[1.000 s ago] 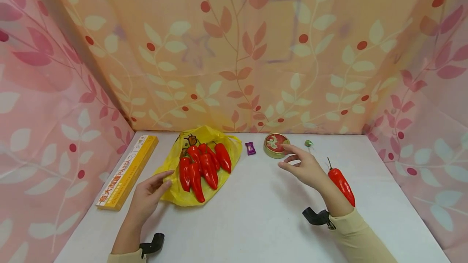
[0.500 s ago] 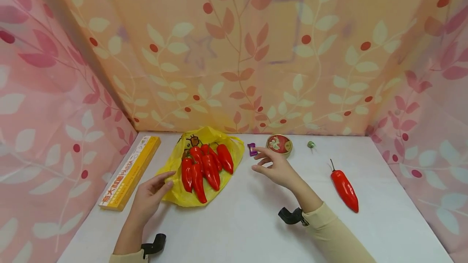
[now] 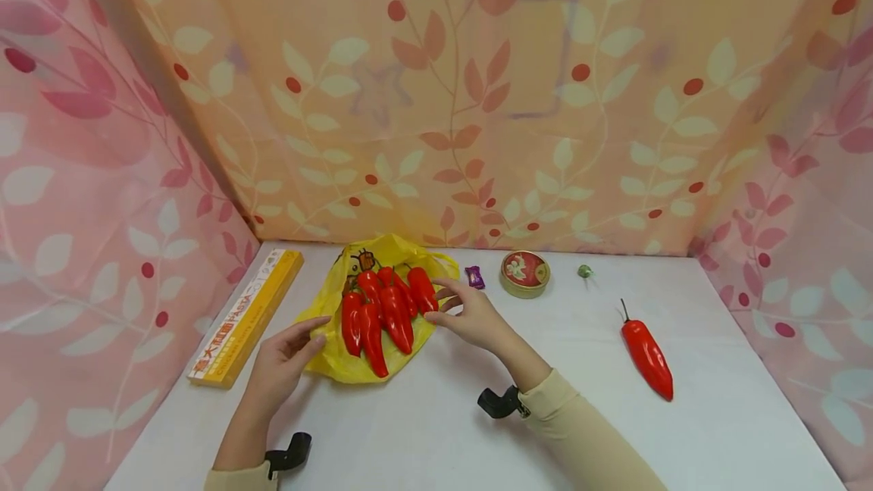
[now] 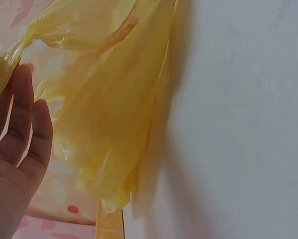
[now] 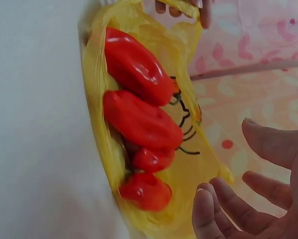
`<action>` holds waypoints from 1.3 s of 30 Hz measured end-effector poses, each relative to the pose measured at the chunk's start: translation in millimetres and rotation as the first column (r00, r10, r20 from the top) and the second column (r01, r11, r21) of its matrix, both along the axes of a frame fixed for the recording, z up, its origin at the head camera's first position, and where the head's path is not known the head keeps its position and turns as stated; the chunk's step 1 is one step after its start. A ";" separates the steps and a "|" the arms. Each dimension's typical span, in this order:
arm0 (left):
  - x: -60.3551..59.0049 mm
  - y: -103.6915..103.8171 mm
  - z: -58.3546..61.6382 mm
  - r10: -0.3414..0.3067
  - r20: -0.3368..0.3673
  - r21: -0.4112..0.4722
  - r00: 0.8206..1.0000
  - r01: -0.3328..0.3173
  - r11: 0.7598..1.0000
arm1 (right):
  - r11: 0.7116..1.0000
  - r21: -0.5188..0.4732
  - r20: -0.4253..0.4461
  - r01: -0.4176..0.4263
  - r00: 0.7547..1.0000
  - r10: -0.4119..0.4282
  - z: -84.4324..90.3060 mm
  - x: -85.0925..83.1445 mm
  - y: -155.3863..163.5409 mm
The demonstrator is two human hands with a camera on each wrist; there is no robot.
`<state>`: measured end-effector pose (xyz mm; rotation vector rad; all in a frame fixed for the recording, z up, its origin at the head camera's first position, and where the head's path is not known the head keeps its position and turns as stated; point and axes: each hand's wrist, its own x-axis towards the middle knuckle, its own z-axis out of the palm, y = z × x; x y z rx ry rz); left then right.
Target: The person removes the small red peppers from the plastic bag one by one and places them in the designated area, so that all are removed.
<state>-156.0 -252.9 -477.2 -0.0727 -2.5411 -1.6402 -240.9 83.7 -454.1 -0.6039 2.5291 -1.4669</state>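
Leaf-patterned cloth in pink and orange walls off a white worktop [image 3: 436, 415] on three sides. Toward the back left corner lies a yellow plastic bag [image 3: 341, 358] with a heap of red peppers [image 3: 382, 309] on it. The left hand [image 3: 280, 362] rests at the bag's near left edge, fingers straight and touching the plastic without gripping it. The right hand [image 3: 470, 317] is beside the heap, fingers loosely spread and holding nothing, its fingertips at the rightmost pepper. One more red pepper, the single pepper [image 3: 646, 354], lies alone toward the right edge, well apart from the bag. By my reckoning the peppers are mostly gathered, with that one left out. Along the back edge sit a purple sweet [image 3: 474, 276], a round tin [image 3: 524, 273] and a small green sweet [image 3: 584, 271]; a yellow pasta box [image 3: 245, 317] lies along the left edge.
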 end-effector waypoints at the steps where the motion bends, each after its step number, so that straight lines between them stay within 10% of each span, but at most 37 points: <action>1: -0.3 0.3 0.7 0.001 0.003 -0.004 1.000 -0.001 1.000 | 1.000 -0.003 -0.001 -0.005 1.000 0.005 -0.6 -0.6 -4.2; 21: 1.3 0.4 2.8 0.008 0.011 -0.003 1.000 -0.008 1.000 | 1.000 0.000 0.045 0.009 0.999 -0.009 -25.6 -17.0 -57.7; 39: -0.6 -0.8 0.6 0.006 0.025 -0.002 1.000 -0.005 1.000 | 0.972 0.231 -0.035 0.053 0.998 -0.046 -30.5 -31.9 -82.6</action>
